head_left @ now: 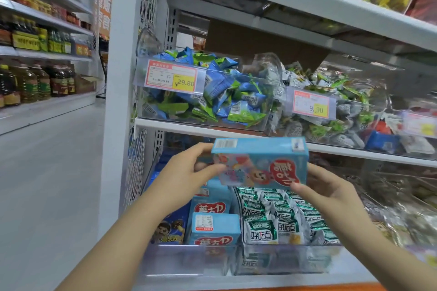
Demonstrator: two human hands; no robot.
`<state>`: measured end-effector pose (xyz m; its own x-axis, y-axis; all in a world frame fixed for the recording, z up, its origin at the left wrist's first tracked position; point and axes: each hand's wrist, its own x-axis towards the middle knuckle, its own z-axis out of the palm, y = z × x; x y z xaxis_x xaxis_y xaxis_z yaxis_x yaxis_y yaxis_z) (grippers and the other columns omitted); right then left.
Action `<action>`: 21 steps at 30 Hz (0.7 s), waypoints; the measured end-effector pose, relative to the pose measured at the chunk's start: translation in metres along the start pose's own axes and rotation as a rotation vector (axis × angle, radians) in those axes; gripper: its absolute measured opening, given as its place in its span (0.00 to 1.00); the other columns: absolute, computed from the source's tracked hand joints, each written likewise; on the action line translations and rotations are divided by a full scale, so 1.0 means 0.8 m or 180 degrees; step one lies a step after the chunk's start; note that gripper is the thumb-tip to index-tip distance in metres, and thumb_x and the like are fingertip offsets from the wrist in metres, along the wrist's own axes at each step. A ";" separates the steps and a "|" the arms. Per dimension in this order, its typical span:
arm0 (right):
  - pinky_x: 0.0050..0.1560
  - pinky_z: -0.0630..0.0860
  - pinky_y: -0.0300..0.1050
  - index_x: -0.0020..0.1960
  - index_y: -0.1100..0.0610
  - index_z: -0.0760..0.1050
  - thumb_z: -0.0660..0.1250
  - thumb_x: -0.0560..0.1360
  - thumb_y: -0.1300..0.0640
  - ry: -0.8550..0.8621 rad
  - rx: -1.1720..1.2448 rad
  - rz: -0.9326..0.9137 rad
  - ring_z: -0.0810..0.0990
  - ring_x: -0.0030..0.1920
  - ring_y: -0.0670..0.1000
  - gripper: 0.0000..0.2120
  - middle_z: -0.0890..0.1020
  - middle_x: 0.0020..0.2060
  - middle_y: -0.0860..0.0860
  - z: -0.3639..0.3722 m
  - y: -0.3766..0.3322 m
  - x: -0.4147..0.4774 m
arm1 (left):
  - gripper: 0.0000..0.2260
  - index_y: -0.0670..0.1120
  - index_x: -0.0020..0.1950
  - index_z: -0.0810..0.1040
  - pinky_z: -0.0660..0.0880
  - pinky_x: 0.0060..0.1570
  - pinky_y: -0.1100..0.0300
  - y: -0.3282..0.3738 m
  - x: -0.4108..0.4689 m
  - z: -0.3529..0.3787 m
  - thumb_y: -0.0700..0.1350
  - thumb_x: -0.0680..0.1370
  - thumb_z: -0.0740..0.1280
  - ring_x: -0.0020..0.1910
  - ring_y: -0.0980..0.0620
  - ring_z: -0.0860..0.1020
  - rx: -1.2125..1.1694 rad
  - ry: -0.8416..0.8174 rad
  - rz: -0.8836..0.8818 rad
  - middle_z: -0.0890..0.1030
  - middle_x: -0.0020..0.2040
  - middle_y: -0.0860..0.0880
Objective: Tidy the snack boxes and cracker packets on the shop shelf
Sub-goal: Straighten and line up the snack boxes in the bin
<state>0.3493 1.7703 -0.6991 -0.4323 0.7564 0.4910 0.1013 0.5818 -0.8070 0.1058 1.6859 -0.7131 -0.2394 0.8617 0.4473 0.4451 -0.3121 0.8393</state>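
I hold a light blue snack box [260, 160] upside down in front of the lower shelf, its red logo inverted. My left hand [189, 170] grips its left end and my right hand [324, 184] grips its right lower corner. Below it, more light blue snack boxes [214, 227] stand in a clear bin, with a dark blue cartoon box [171, 229] to their left. White and green cracker packets [279, 217] fill the clear bin to the right.
The shelf above carries clear bins of blue-green sweets [212, 94] and grey-green sweets [331, 113] with price tags. A white upright post [123, 78] bounds the shelf on the left. The aisle floor [47, 172] and bottle shelves [35, 82] lie further left.
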 end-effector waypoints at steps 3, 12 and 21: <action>0.41 0.79 0.35 0.51 0.50 0.80 0.73 0.63 0.55 0.0094 0.0126 -0.0188 0.84 0.45 0.49 0.16 0.86 0.43 0.46 0.009 -0.019 -0.001 | 0.15 0.54 0.64 0.72 0.76 0.58 0.49 -0.010 0.002 0.001 0.44 0.78 0.66 0.53 0.61 0.80 -0.0314 -0.0108 -0.0276 0.82 0.54 0.57; 0.42 0.76 0.42 0.49 0.37 0.77 0.69 0.62 0.42 0.0287 -0.0898 -0.1145 0.76 0.41 0.49 0.15 0.75 0.41 0.42 0.034 -0.046 -0.001 | 0.31 0.62 0.72 0.64 0.71 0.62 0.57 0.021 0.000 0.014 0.48 0.73 0.72 0.63 0.64 0.69 0.0593 0.0104 0.0487 0.70 0.65 0.63; 0.48 0.77 0.51 0.56 0.39 0.76 0.71 0.63 0.40 0.0113 -0.0988 -0.1380 0.77 0.47 0.51 0.21 0.75 0.45 0.42 0.031 -0.038 -0.002 | 0.20 0.64 0.52 0.73 0.77 0.50 0.63 0.046 -0.005 0.012 0.41 0.71 0.74 0.51 0.65 0.77 0.0274 -0.0039 0.0756 0.80 0.51 0.62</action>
<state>0.3246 1.7440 -0.6840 -0.4634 0.4333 0.7730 0.1828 0.9003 -0.3951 0.1313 1.6748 -0.6868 -0.1091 0.7732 0.6247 0.5596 -0.4717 0.6815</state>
